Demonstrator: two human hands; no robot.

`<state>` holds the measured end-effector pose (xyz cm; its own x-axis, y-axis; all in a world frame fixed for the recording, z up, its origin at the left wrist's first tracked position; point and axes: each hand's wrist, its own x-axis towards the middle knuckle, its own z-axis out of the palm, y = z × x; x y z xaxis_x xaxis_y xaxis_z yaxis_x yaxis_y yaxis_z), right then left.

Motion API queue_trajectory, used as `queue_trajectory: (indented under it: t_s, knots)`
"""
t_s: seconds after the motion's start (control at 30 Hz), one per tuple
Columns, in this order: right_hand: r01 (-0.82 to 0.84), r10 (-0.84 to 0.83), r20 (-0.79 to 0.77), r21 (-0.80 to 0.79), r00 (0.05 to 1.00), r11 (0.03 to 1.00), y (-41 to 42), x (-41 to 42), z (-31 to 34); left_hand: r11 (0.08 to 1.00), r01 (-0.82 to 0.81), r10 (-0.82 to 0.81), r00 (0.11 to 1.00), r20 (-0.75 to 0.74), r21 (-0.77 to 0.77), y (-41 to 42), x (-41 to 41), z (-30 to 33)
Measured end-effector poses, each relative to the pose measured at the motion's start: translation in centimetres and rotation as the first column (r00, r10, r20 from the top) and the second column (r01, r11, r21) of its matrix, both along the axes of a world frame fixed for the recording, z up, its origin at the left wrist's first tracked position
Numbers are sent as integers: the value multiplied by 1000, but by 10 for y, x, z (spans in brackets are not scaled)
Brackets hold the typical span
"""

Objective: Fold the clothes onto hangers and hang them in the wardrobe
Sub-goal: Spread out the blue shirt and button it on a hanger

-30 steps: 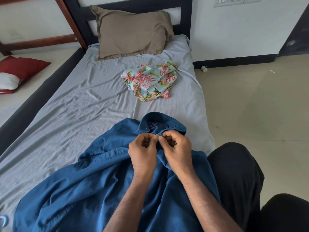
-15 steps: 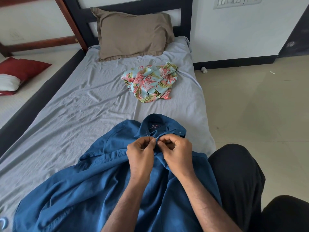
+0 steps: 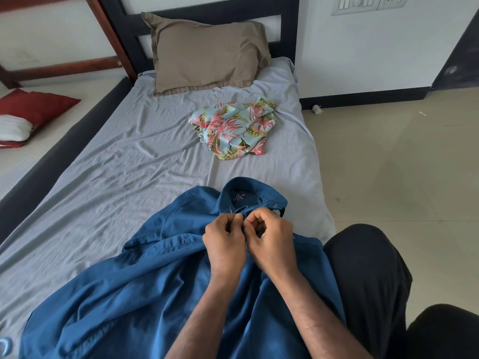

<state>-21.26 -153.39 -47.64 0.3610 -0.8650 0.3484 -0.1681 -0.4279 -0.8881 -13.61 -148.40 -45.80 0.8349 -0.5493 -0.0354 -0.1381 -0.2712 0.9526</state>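
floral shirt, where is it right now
In the head view the floral shirt lies crumpled on the grey bedsheet, right of centre, just below the brown pillow and beyond the blue shirt.

A home bedroom: a bed point(image 3: 108, 177) with a wrinkled grey sheet fills the frame's middle, a tan pillow point(image 3: 207, 51) leans on its dark headboard point(image 3: 220, 11) at top, tiled floor point(image 3: 401, 164) at right.

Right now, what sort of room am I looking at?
Most likely a bedroom. A bed with a grey sheet takes up most of the view, a pillow leans against its headboard, and shirts lie on it: a blue shirt and a floral shirt.
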Motion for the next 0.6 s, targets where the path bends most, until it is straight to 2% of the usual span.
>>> queue_trajectory:
  t_s: [0.07, 0.13, 0.23, 0.3, 0.43, 0.6]
  knots:
    - [9, -9, 6, 31, 1000, 999, -1, 0, 1, 1000, 7, -7, 1000, 8, -2, -2, -1, 0]
    - [-10, 2, 58, 135, 998, 991, -2, 0, 2, 999, 37, -37, 999, -19, -3, -2, 2, -1]
    - [-125, 49, 200, 389, 979, 913, -6, -3, 7, 982, 157, -175, 965, -193, -103, -2, 11, -6]
    - [-202, 101, 232, 468, 967, 861, -8, -4, 6, 969, 193, -231, 929, -288, -156, 2, 15, -7]
    - [-145, 126, 78, 330, 989, 933, -4, 1, 1, 970, 192, -226, 936, -270, -147, 9, 19, -12]
    - [-65, 66, 2, 206, 998, 976, -2, 0, -3, 993, 114, -114, 993, 1, 12, 2, 12, -12]
